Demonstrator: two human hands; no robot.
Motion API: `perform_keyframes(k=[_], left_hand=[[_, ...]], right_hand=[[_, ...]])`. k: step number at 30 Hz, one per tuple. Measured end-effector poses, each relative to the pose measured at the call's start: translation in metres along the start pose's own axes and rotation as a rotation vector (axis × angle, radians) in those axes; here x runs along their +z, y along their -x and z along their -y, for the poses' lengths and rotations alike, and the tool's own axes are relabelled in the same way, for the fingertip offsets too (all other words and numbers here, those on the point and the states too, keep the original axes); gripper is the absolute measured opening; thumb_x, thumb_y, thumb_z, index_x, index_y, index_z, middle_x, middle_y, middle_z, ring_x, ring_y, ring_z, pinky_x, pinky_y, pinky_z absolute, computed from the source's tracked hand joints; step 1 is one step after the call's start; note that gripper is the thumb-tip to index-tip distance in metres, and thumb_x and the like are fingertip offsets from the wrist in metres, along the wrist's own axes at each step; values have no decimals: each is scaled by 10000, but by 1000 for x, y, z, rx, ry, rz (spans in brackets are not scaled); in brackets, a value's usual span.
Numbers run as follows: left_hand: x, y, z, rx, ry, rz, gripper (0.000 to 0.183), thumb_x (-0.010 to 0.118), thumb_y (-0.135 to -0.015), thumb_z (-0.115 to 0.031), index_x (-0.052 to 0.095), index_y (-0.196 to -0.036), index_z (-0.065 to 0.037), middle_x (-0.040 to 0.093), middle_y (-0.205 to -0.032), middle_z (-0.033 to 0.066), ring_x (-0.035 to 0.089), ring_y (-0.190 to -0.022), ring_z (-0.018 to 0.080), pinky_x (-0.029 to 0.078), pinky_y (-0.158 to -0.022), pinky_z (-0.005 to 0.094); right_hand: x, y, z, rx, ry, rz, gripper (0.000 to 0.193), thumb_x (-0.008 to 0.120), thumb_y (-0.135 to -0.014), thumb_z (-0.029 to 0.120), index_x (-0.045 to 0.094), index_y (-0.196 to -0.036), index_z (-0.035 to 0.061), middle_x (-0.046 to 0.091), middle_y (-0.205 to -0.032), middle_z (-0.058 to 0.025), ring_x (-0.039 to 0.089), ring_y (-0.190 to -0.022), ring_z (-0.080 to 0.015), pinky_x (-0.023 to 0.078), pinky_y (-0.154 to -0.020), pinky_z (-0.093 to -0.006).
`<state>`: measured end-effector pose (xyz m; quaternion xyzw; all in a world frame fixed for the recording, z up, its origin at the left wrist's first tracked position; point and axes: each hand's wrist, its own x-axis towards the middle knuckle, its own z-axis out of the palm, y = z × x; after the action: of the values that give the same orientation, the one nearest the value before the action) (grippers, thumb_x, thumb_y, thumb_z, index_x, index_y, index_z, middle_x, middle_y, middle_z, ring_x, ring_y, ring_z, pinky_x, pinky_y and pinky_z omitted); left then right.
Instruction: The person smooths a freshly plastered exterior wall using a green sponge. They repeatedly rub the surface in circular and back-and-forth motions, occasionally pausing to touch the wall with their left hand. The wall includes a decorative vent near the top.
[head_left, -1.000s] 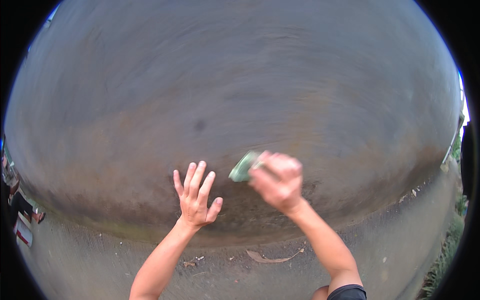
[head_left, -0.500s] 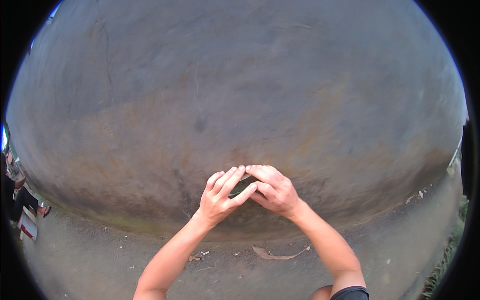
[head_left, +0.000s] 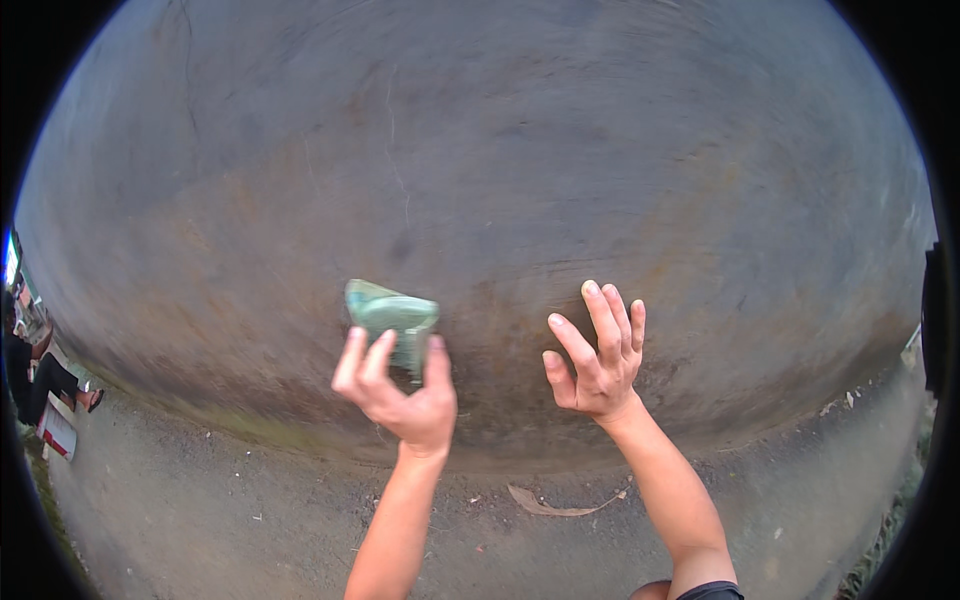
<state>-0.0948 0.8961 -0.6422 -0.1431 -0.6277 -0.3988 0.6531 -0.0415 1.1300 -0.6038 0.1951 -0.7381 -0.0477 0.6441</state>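
Note:
My left hand (head_left: 405, 392) grips a folded, light green sheet (head_left: 393, 312) between thumb and fingers, holding it up before the wall. Motion blurs the sheet, and whether it is paper or plastic I cannot tell. To the right, and well apart from it, my right hand (head_left: 604, 362) is raised with its fingers spread and nothing in them.
A stained grey wall (head_left: 520, 180) with thin cracks fills most of the view. At its foot runs bare ground (head_left: 300, 520) with a dry curled leaf (head_left: 560, 507). A seated person (head_left: 50, 380) and a red and white box (head_left: 58, 432) are at the far left.
My hands were together, fingertips meeting around something green mostly hidden. They have parted: the left went left and up with the green sheet, the right moved right and opened.

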Motion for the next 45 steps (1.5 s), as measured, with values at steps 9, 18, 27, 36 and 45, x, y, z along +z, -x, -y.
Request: perform_keyframes(k=[9, 18, 27, 36, 45], left_hand=[[-3, -28, 21, -72, 10, -40, 552, 909, -914, -176, 676, -1414, -165, 454, -1419, 133, 491, -1342, 339, 493, -1083, 503], [10, 34, -26, 205, 127, 215, 618, 1004, -764, -183, 770, -1329, -268, 493, -1372, 105, 502, -1292, 341, 464, -1056, 481], [14, -27, -11, -399, -14, -139, 524, 862, -976, -205, 610, -1431, -138, 422, -1422, 116, 453, -1372, 301, 428, -1134, 550], [9, -36, -10, -244, 36, -101, 560, 912, -912, -149, 660, -1412, -133, 450, -1422, 133, 487, -1344, 337, 454, -1104, 512], [18, 0, -32, 243, 130, 197, 682, 1022, -730, -166, 740, -1346, -241, 480, -1379, 117, 487, -1323, 358, 452, -1086, 504]], right_hand=[[2, 1, -3, 3, 10, -12, 364, 586, -1089, 345, 709, -1419, 255, 607, -1588, -155, 516, -1533, -329, 203, -1375, -515], [1, -4, 1, 0, 10, -2, 356, 591, -1083, 310, 703, -1412, 236, 590, -1600, -158, 510, -1534, -336, 208, -1372, -517], [3, -2, 0, -6, 13, -25, 348, 599, -1077, 279, 690, -1407, 215, 608, -1580, -167, 526, -1519, -342, 223, -1365, -520], [2, -1, -2, 1, -25, -38, 335, 584, -1094, 248, 646, -1415, 171, 621, -1565, -183, 541, -1506, -355, 239, -1360, -523], [0, 2, -5, 14, -73, -59, 356, 592, -1093, 259, 597, -1432, 151, 623, -1552, -204, 541, -1498, -380, 258, -1348, -523]])
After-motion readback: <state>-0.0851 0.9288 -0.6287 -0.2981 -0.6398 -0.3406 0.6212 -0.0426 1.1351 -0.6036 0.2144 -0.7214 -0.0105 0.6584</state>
